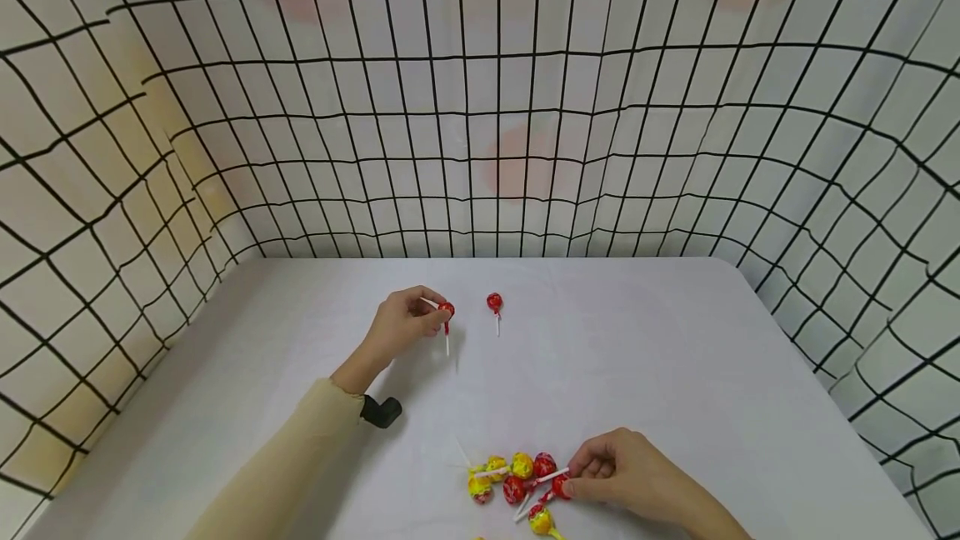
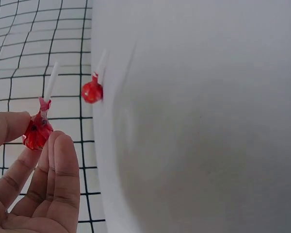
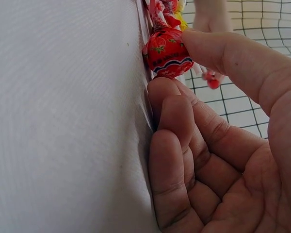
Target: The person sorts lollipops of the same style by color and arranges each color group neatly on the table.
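Over the far part of the table, my left hand [image 1: 405,325] pinches a red-wrapped lollipop [image 1: 447,308] by its head between thumb and finger. Its white stick points toward me in the head view. Just right of it another red lollipop [image 1: 494,302] lies on the cloth. Near the front, my right hand [image 1: 633,473] holds the head of a red lollipop [image 3: 169,53] with thumb and fingertips, at the right side of a small pile. That pile mixes red lollipops [image 1: 513,488] and yellow lollipops [image 1: 522,464], their sticks crossing.
A white cloth covers the table [image 1: 637,357]. Black grid netting [image 1: 465,115] over pale walls rises at the back and both sides. A yellow lollipop [image 1: 540,519] lies at the pile's near side. A black band [image 1: 381,412] shows at the left wrist.
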Tool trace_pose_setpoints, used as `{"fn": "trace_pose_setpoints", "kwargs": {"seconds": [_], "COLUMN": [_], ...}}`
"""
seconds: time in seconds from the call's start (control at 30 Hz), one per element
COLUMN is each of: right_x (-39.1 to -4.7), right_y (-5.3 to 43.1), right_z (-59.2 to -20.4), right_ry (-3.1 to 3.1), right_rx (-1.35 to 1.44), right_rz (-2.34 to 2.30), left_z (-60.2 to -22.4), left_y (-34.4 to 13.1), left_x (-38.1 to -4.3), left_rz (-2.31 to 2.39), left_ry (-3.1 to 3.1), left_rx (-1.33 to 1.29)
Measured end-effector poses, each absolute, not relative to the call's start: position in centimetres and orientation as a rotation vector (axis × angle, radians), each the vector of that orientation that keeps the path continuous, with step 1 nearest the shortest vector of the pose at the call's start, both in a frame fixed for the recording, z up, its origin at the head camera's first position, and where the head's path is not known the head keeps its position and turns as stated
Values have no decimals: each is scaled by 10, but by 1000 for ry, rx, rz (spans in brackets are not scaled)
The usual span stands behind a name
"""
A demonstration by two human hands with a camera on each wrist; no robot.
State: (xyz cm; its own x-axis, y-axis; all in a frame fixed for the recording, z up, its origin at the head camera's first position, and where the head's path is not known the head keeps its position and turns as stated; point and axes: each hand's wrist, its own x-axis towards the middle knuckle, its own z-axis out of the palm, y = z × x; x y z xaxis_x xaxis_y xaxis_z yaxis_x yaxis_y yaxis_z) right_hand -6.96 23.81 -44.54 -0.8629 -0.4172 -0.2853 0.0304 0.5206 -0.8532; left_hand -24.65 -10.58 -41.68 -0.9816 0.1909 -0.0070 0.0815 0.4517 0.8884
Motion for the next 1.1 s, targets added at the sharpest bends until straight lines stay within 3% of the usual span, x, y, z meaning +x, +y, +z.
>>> {"fn": "trace_pose_setpoints", "kwargs": {"seconds": [1.1], "right_x": [-69], "right_y": [237], "right_z": [-447], "right_ry": [2300], "right_rx": [-274], "right_rz": [-1312], "left_z": [-438], "left_y": [-79], "left_x": [-297], "left_rz": [1403], "left_ry": [2666], "left_rx": [69]}}
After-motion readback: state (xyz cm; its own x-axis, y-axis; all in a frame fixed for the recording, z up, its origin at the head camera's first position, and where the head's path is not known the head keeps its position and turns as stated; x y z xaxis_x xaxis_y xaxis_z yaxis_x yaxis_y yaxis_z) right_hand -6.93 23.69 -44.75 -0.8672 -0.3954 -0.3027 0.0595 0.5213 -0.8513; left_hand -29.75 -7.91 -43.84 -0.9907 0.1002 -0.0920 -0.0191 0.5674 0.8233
